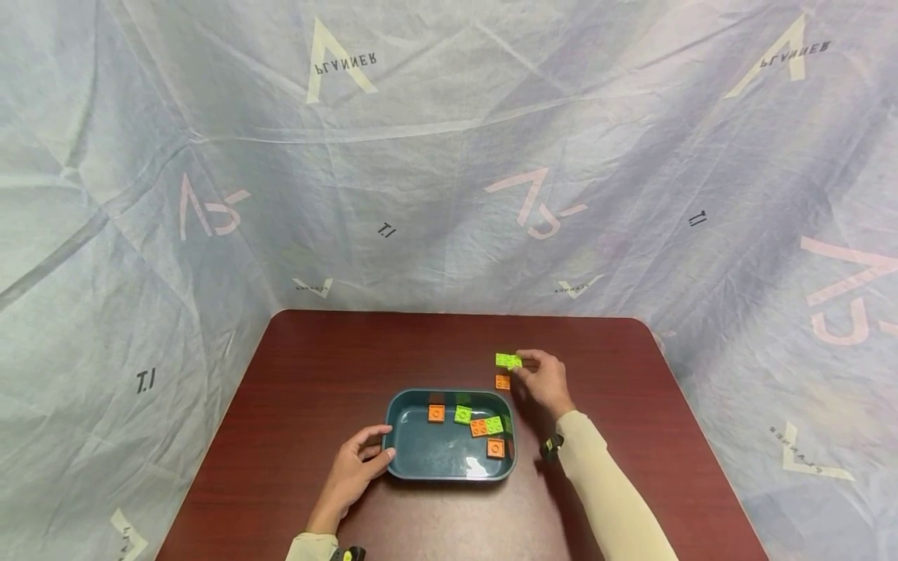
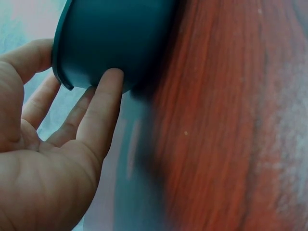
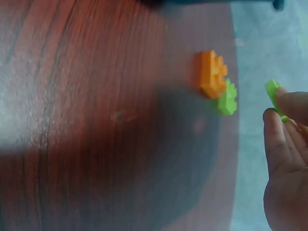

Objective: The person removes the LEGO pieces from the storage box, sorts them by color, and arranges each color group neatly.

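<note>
My right hand (image 1: pixel 546 382) pinches a green toy brick (image 3: pixel 273 94) between thumb and fingertips, above the table. Close to it on the table lie another green brick (image 1: pixel 502 359) and an orange brick (image 1: pixel 502 382). My left hand (image 1: pixel 354 471) holds the left end of a dark teal tray (image 1: pixel 421 473); in the left wrist view, fingertips touch its outer wall and one digit reaches over the rim. Inside the tray are an orange brick (image 1: pixel 436 413), a green brick (image 1: pixel 463 414), an adjoining orange and green pair (image 1: pixel 486 426) and another orange brick (image 1: pixel 495 448).
The dark red wood-grain table (image 1: pixel 316 374) has rounded far corners. Pale printed fabric (image 1: pixel 449 195) hangs behind it and on both sides. The tray stands near the middle, with the loose bricks beyond its far right corner.
</note>
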Demonstrator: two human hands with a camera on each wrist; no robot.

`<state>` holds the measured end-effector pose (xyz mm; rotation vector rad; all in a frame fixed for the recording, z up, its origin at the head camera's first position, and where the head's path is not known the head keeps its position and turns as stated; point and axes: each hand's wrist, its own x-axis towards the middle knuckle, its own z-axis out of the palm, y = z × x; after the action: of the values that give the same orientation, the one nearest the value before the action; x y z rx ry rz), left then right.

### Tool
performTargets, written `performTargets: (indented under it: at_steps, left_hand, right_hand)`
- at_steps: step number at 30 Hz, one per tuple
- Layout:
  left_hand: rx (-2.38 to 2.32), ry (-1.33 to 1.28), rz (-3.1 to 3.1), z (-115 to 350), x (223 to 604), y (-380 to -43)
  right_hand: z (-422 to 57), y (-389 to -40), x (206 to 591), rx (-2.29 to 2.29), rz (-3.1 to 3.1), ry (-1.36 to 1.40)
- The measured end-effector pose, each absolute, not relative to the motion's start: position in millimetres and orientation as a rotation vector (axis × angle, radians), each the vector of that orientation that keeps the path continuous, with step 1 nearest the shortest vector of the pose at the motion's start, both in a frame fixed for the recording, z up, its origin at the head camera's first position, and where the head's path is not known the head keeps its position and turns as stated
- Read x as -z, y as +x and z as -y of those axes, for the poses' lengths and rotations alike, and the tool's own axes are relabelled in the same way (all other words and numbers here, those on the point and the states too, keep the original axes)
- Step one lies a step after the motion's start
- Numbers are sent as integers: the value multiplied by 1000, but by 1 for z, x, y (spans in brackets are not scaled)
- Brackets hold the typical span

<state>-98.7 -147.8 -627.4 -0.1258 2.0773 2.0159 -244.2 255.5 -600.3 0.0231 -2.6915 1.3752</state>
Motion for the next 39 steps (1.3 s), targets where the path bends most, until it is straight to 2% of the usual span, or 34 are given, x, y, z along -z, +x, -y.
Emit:
performTargets:
  at_steps: [17, 39]
  left_hand:
    - [-2022, -139, -2070, 147, 628, -98]
    - [-1997, -149, -2105, 147, 625, -98]
  right_hand:
    - [-270, -263, 630, -1332, 2731, -41]
    - [-273, -281, 641, -1285, 2764, -83]
